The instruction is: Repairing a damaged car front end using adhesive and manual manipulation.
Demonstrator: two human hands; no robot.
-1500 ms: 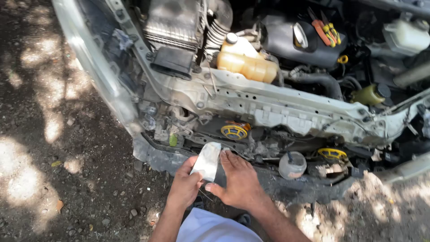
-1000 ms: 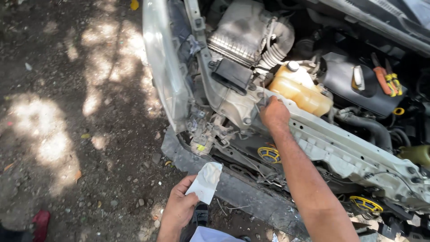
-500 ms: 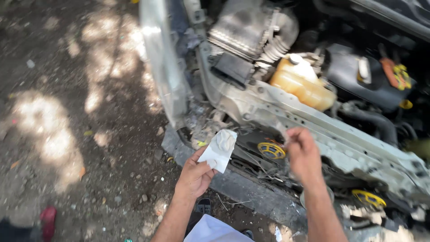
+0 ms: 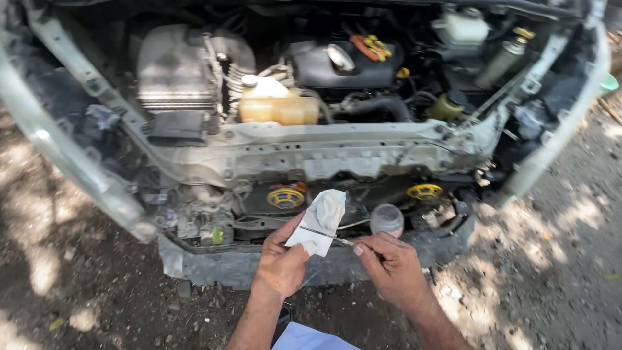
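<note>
Left hand [image 4: 280, 266] grips white rag [image 4: 319, 220], fingers closed on its lower edge, rag upright in front of bumper [image 4: 214, 262]. Right hand [image 4: 391, 266] pinches thin metal dipstick [image 4: 327, 234] between thumb and fingers; dipstick lies nearly level, its far end touching rag. Both hands low, just before open engine bay. Behind them: two yellow horns [image 4: 286, 197], pale crossmember [image 4: 337, 152], amber coolant tank [image 4: 275, 104]. Dirt ground [image 4: 551, 259] with sun patches.
</note>
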